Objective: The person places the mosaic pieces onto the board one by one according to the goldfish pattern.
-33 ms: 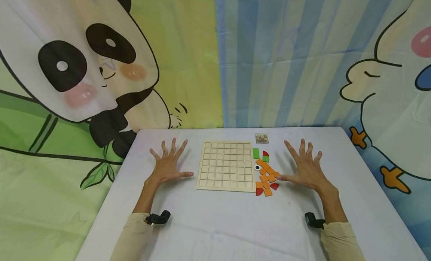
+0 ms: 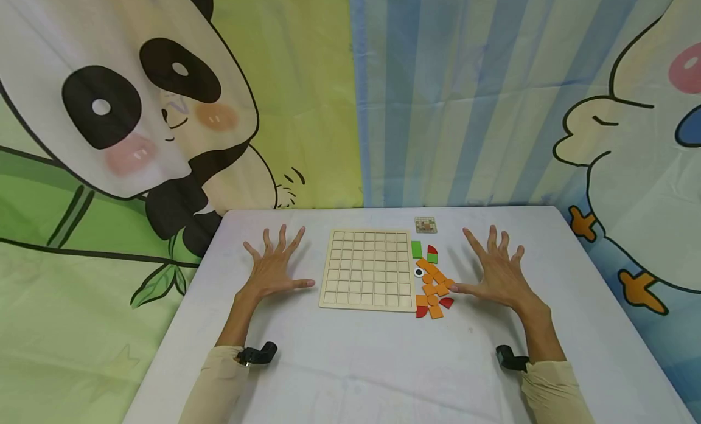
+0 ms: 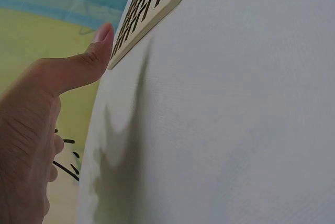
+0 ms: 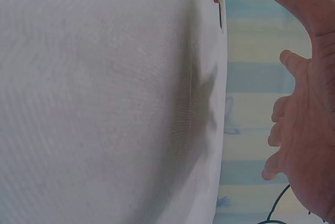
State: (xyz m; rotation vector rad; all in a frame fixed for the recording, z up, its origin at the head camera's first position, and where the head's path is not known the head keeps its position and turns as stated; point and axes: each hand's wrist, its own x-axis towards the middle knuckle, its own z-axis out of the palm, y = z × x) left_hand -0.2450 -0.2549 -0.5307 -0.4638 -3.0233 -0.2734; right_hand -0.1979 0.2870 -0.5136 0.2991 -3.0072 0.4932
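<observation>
A square wooden grid board (image 2: 368, 270) lies mid-table in the head view, its cells bare. To its left, my left hand (image 2: 272, 271) is held above the table with fingers spread, the thumb pointing at the board's edge. My right hand (image 2: 499, 275) hovers on the other side, fingers also spread and holding nothing. Its thumb tip overlaps the edge of a pile of orange pieces (image 2: 438, 277) in this view. Around the pile lie a green rectangle (image 2: 417, 249), a red and green piece (image 2: 432, 254), an eye disc (image 2: 418, 272) and red quarter pieces (image 2: 446, 303).
A small patterned card (image 2: 425, 224) lies near the back edge of the white table (image 2: 372, 369). Behind the table hang printed curtains (image 2: 465, 95) with cartoon animals. Each wrist wears a black camera (image 2: 257, 354).
</observation>
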